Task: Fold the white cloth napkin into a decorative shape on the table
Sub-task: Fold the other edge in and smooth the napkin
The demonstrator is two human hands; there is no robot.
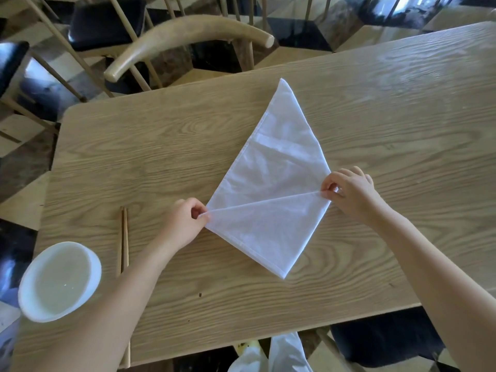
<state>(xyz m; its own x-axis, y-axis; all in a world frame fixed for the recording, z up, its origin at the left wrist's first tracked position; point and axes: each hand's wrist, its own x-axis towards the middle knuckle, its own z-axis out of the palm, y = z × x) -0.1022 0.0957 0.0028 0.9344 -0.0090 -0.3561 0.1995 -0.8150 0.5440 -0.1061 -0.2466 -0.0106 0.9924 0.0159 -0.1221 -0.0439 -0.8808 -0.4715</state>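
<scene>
Napkin [271,167] lies mid-surface [161,146], thin, limp and light; our left hand [185,221] and right hand [349,191] pinch its fold's ends, where we judge grip best.

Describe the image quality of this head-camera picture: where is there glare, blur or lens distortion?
Head view: glare whitens the table at its far right; wide-angle distortion bows its edges; the chair behind looks soft and slightly smeared; the napkin is bright, yet its creases stay readable; the left hand and right hand are fairly sharp, with only faint shadows.
</scene>
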